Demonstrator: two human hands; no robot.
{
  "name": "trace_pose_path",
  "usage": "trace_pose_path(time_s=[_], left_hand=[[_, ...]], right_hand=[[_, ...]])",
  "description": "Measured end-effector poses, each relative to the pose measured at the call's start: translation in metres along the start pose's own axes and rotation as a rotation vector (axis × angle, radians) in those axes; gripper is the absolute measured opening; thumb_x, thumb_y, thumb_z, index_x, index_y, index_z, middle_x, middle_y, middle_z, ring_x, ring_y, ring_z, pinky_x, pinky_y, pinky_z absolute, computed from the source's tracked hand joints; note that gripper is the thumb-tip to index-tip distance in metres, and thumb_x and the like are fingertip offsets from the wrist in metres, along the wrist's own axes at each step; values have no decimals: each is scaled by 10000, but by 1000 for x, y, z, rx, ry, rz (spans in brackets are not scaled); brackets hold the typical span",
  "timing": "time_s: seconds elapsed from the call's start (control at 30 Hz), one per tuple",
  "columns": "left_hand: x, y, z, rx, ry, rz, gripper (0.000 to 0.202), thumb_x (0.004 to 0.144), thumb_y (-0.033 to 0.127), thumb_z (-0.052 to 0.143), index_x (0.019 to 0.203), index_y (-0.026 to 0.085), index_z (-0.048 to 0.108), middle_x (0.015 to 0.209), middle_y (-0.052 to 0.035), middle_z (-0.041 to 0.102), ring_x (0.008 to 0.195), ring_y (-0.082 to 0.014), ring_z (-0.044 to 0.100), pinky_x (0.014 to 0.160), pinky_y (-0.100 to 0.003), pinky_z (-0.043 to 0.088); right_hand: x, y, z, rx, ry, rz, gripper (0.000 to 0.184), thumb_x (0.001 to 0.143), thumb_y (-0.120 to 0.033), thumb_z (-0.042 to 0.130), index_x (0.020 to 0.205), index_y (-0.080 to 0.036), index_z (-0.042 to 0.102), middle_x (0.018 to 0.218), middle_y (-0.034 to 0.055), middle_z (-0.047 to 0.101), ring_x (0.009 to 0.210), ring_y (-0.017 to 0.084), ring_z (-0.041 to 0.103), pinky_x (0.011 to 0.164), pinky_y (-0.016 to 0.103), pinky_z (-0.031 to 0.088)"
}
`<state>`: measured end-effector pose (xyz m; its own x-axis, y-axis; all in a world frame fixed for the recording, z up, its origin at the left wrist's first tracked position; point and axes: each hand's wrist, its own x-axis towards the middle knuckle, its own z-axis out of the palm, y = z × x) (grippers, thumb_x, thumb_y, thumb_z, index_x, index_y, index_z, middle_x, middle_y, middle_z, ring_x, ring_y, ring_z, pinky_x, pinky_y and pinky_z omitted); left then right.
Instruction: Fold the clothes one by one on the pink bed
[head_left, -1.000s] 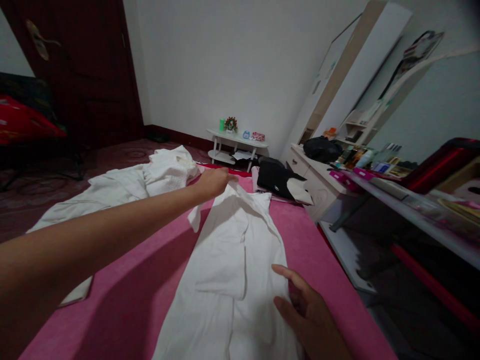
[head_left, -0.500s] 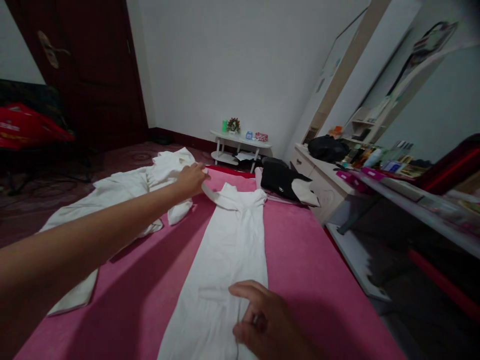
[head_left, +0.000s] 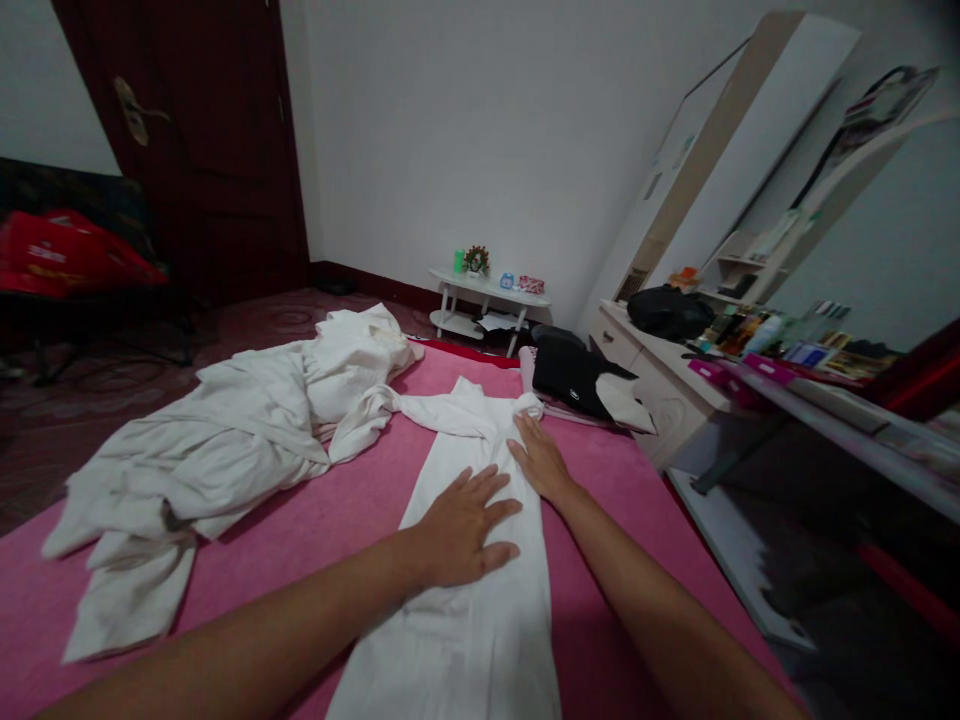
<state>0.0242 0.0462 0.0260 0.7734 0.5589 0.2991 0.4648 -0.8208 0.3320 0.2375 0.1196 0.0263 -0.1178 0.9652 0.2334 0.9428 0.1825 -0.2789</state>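
A long white garment (head_left: 480, 640) lies lengthwise on the pink bed cover (head_left: 630, 540), narrow and folded inward. One sleeve (head_left: 367, 415) stretches out from its top to the left. My left hand (head_left: 469, 525) lies with fingers spread across the middle of the garment. Farther up, my right hand (head_left: 540, 455) rests open along the garment's right edge, fingertips near the bunched fabric at the shoulder. To the left, a heap of crumpled white clothing (head_left: 247, 410) spreads along the bed's edge, touching the end of the sleeve.
Folded dark and pale clothes (head_left: 577, 380) sit at the bed's far right corner. Beyond stands a small white table (head_left: 487, 287) with ornaments. A dresser (head_left: 660, 370) crowded with bottles is on the right, and a red bag (head_left: 75, 255) on the left.
My left hand has let go of the sleeve and come down to the garment's middle. The sleeve now lies outstretched to the left. My right hand has moved up and opened.
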Motion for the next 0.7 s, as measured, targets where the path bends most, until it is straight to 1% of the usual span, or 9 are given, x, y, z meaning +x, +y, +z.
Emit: trace_pose_path(time_s=[0.07,0.1,0.17,0.23,0.3,0.4,0.5,0.6,0.7], left_hand=[[-1,-2,1,-8,18,-5,577,880,540,502,1376,247,458,1506,-140,343,1404,-338,266,1107,-591,235],[-1,-3,2,-9,22,-6,577,881,543,498,1375,248,458,1505,-139,346,1403,-337,268,1108,-590,234],[0,-3,2,-5,23,-6,574,882,547,492,1373,252,461,1501,-136,353,1404,-338,266,1107,-589,234],[1,-2,1,-5,20,-5,573,881,548,491,1370,250,467,1499,-137,356,1403,-341,267,1106,-587,235],[1,-2,0,-11,24,-2,564,883,540,495,1362,243,480,1494,-142,362,1395,-347,281,1100,-590,243],[-3,0,-5,-40,42,19,471,893,452,517,1303,222,544,1446,-144,428,1359,-341,351,1085,-568,292],[-14,8,-13,-105,67,65,359,900,333,519,1218,192,609,1371,-141,507,1284,-294,454,1074,-497,347],[-36,19,-22,-179,50,114,329,894,293,525,1184,178,631,1363,-140,517,1255,-266,482,1075,-453,367],[-66,29,-34,-246,-20,168,343,886,271,536,1212,200,618,1401,-123,485,1297,-251,446,1110,-425,337]], right_hand=[[16,1,5,-47,-83,37,564,986,-430,286,1479,-158,293,1562,118,222,1445,277,157,1127,521,202],[24,0,6,-55,-108,61,563,987,-440,281,1480,-168,293,1567,115,203,1446,287,143,1120,543,193],[35,-4,6,-60,-134,103,567,983,-442,303,1469,-149,315,1566,137,192,1442,310,140,1110,569,177],[39,-10,5,-56,-134,122,579,986,-438,291,1460,-108,324,1560,170,186,1436,328,143,1102,578,167],[35,-17,4,-50,-119,121,598,996,-447,225,1464,-83,300,1560,188,163,1436,329,132,1098,572,161],[16,-28,3,-41,-93,127,616,1000,-461,152,1476,-89,269,1562,190,152,1440,308,118,1107,541,158],[-8,-35,3,-36,-85,142,592,1002,-448,171,1479,-115,279,1560,175,181,1442,294,128,1123,521,150],[-37,-42,1,-40,-97,140,563,1000,-422,227,1485,-141,278,1567,154,168,1445,307,117,1127,555,131],[-80,-57,-4,-73,-128,99,555,991,-392,268,1497,-164,249,1576,126,137,1451,305,86,1130,580,131]])
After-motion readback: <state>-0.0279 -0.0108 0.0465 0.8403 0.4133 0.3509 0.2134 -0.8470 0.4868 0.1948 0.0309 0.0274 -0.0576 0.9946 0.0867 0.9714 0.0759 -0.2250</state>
